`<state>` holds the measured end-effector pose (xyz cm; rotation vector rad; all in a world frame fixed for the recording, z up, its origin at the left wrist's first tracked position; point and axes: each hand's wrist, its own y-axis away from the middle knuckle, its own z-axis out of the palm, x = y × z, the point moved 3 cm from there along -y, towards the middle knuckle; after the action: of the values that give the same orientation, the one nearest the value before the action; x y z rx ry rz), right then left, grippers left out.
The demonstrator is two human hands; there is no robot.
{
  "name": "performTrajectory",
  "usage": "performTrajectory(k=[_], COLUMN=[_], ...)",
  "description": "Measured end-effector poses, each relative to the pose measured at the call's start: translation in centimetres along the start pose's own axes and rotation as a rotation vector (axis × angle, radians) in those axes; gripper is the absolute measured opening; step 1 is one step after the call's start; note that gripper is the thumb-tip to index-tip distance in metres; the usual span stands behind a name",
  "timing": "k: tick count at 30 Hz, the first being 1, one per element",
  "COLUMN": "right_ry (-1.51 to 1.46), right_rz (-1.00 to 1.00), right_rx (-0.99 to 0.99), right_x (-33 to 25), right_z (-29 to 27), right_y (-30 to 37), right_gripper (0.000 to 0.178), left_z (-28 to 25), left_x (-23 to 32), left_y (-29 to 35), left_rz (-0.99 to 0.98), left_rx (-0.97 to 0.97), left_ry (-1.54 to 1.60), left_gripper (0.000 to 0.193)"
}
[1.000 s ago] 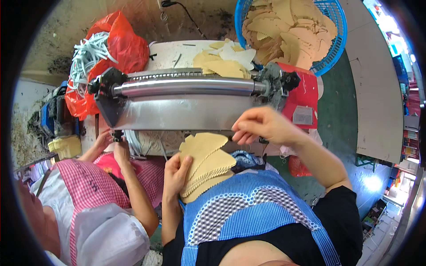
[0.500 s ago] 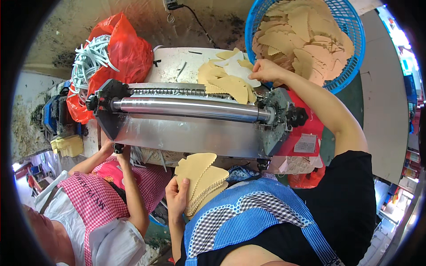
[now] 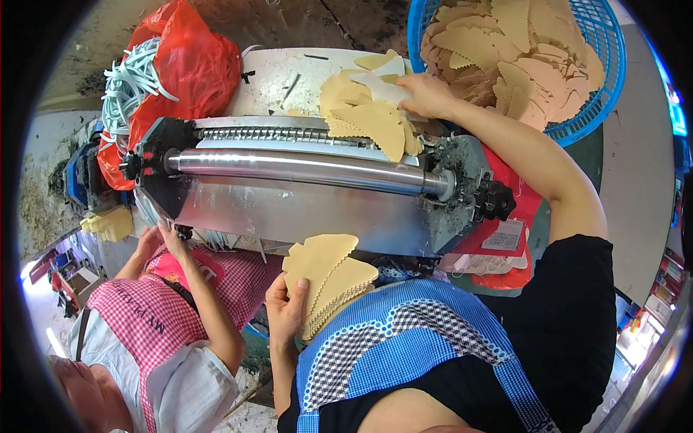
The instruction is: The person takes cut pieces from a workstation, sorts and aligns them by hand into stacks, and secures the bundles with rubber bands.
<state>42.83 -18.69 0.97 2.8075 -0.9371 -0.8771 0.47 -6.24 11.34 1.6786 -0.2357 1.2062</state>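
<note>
Stained wall (image 3: 289,29), green floor (image 3: 592,160) beside a long pale table (image 3: 634,166), bright light (image 3: 678,119) at right

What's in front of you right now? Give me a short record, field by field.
Left hand: holds fanned tan pieces
Right hand: at the tan and white pile, grip unclear
Machine: has a steel roller
Basket: blue, heaped with loose pieces
Bag: red, pale strips at its left
Co-worker's hands: near machine's left end

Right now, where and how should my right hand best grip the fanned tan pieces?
Probably pinch the fanned tan pieces at their layered right edge, coming from the right: it lies uncovered, while the left hand clasps the left side.
</note>
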Motion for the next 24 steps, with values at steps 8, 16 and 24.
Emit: performTrajectory(k=[8, 16, 24], right_ry=[0.259, -0.209, -0.202], right_rz=[-0.32, -0.038, -0.09], right_rx=[0.364, -0.558, -0.434], right_x=[-5.5, -7.2, -3.7], right_z=[-5.4, -1.9, 0.2], right_y=[0.9, 1.9, -1.6], right_gripper=[0.02, 0.077, 0.044], left_z=[0.0, -0.2, -0.3], left_x=[-0.6, -0.5, -0.4], left_y=[0.4, 0.7, 1.1], left_rz=[-0.028, -0.035, -0.043], left_rx=[0.05, 0.034, 0.093], left_ry=[-0.014, 0.023, 0.073], left_gripper=[0.021, 0.022, 0.023])
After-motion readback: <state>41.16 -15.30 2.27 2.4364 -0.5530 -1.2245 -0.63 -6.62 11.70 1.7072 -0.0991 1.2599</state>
